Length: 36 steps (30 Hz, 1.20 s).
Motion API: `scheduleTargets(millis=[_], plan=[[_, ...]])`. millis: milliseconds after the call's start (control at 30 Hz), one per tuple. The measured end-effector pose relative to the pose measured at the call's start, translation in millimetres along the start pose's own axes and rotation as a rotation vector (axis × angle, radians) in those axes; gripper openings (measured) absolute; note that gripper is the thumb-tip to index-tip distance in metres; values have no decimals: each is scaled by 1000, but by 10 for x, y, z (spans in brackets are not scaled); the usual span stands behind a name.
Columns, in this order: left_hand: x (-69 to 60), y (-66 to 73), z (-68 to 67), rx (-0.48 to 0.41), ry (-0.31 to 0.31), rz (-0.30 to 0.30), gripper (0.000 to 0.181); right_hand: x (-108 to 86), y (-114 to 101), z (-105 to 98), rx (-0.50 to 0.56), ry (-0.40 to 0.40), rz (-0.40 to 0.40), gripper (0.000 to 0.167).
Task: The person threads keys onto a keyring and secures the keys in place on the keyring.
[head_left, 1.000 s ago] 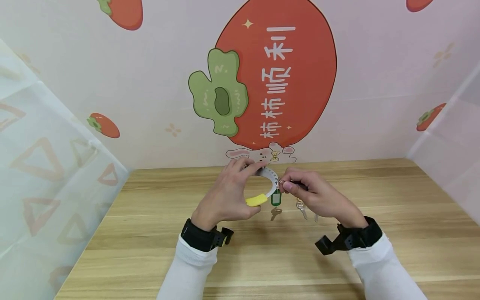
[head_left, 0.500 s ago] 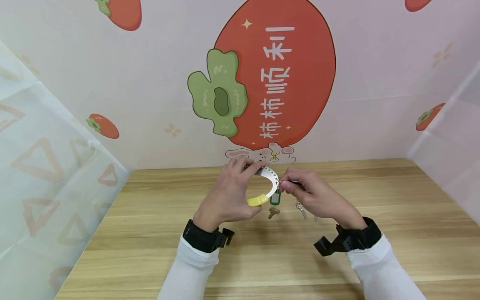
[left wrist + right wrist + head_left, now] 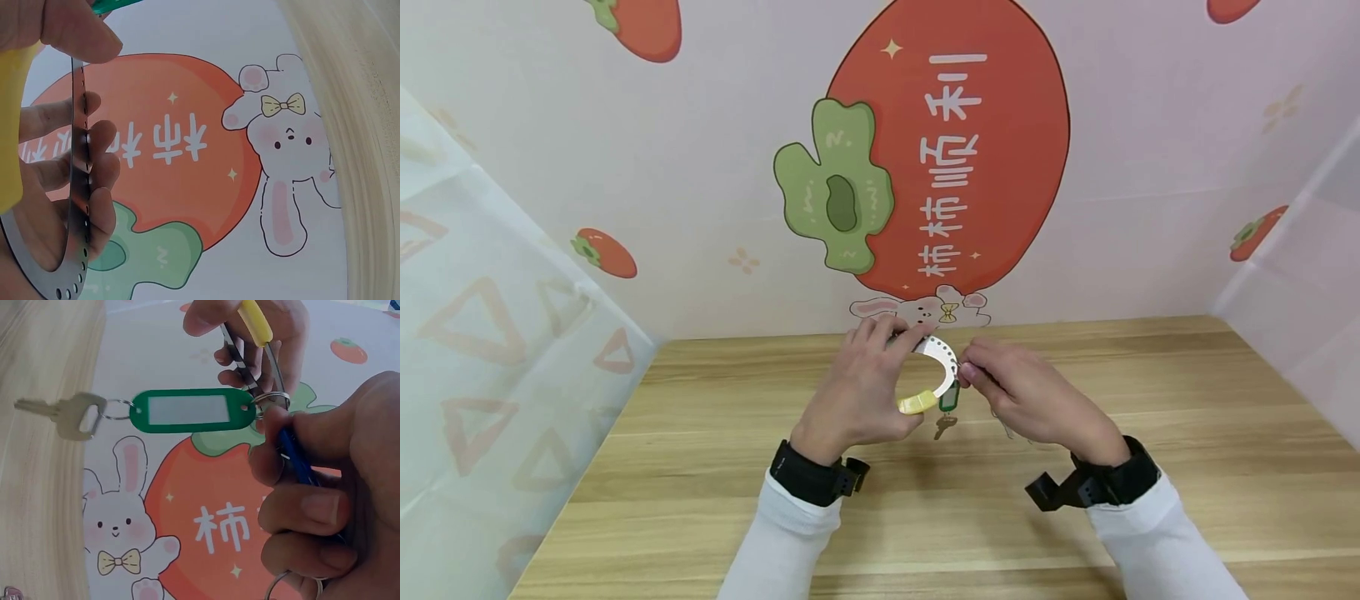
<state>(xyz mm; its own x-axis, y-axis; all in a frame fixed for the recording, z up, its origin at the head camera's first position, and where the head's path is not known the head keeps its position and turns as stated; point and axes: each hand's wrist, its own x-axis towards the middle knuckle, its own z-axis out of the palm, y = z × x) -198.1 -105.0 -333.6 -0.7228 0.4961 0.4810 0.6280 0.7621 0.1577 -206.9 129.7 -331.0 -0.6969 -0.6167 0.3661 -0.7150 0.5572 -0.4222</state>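
Observation:
My left hand (image 3: 857,392) holds a large perforated metal key ring (image 3: 950,358) with a yellow grip (image 3: 917,402), fingers and thumb spread around it. From its right side a green key tag (image 3: 950,397) hangs by a small split ring (image 3: 275,398), and a key (image 3: 945,426) dangles below. My right hand (image 3: 1030,396) is beside the large ring. In the right wrist view, its thumb and fingers pinch near the small split ring and curl round a blue key tag (image 3: 300,459), mostly hidden. Another small ring (image 3: 279,587) shows under those fingers. Below the right hand in the head view, thin metal pieces partly show.
A wooden tabletop (image 3: 910,525) lies under both hands. Behind it stands a pale printed backdrop (image 3: 700,150) with a large red fruit picture. White sheets (image 3: 490,350) slope up at the left and right sides.
The keys below my right hand have become mostly hidden as that hand turned slightly. The left hand and large ring have shifted a little to the right; the green tag's key has swung slightly left.

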Motion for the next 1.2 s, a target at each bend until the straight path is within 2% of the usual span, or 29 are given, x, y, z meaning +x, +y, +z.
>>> scheduleTargets(millis=[167,300,467,600,800,1000,1200], plan=[[11,9,44,72,-10,-3,95,4,-43,7,-100,7,42,13],[20,24,86,116,-5,-13,95,-2,-103,42,-244,57,64,10],[26,37,117,141,19,-27,93,-4,-132,112,-447,167,5,4],[18,17,122,157,24,-52,91,15,-108,160,-528,219,-55,5],[-14,-77,110,113,23,-50,87,46,-38,194,-514,214,-151,6],[-45,-140,32,38,-12,-48,83,59,62,213,-399,208,-268,10],[-50,-165,-16,0,-27,-34,84,56,75,183,-278,169,-282,12]])
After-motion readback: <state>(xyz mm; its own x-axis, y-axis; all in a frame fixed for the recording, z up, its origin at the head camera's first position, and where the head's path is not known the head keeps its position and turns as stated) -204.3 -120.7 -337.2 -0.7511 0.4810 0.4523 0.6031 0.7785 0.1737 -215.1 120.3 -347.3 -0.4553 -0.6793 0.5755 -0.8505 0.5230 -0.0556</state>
